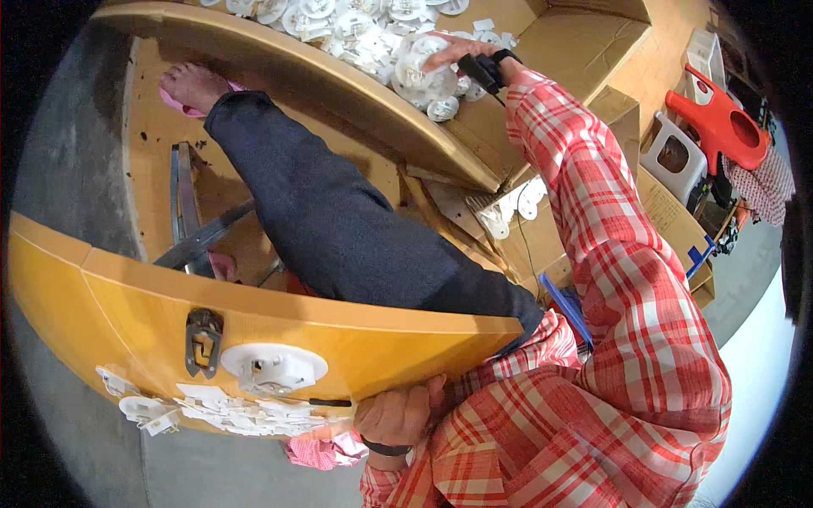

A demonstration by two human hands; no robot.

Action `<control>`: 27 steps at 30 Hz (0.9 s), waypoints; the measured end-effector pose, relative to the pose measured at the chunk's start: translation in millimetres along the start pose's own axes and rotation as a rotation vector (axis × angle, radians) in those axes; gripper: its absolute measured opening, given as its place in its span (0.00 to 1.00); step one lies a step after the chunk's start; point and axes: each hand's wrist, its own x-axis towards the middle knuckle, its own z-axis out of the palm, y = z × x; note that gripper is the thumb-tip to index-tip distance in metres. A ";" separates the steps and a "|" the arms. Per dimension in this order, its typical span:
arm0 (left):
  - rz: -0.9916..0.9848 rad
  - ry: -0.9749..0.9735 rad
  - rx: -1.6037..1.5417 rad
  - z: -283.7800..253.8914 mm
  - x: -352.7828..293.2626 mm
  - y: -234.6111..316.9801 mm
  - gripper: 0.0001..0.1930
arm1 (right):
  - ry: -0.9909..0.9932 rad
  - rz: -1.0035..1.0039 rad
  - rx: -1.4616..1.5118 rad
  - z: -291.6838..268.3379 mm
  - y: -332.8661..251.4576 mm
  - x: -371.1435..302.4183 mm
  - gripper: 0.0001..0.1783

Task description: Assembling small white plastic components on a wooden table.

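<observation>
My right hand (447,52) reaches into a big cardboard box (483,152), its fingers closed round white round plastic fittings (417,69). More such parts are heaped around it. At the rim of a yellow wooden tabletop (279,326), my left hand (394,415) is curled over the edge. Beside its knuckles lies a thin tool with a black end (330,402). On the tabletop are a single white round fitting (275,367), black cutting pliers (203,342) and a pile of small white plastic pieces (254,412).
Further white fittings (148,412) sit at the tabletop's left. Below it, metal legs (203,237) stand near my leg and pink-sandalled foot (193,89). To the right are a red plastic stool (720,118), a white stool (675,158) and more cardboard (669,216).
</observation>
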 end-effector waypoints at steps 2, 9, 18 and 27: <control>0.143 0.059 -0.368 -91.7 -146.4 -26.1 0.12 | 0.206 -0.058 -0.121 29.3 -28.3 -2.6 0.35; 0.223 0.227 -0.797 -143.7 -237.7 -46.0 0.12 | 0.365 -0.051 0.414 44.9 -40.6 -0.8 0.25; 0.225 0.451 -0.741 -126.7 -223.5 -50.0 0.14 | 0.280 -0.424 0.825 93.7 -112.0 -22.7 0.33; 0.151 0.593 -0.813 -51.3 -222.9 -48.7 0.13 | -0.180 -0.575 0.606 171.9 -233.5 -9.3 0.32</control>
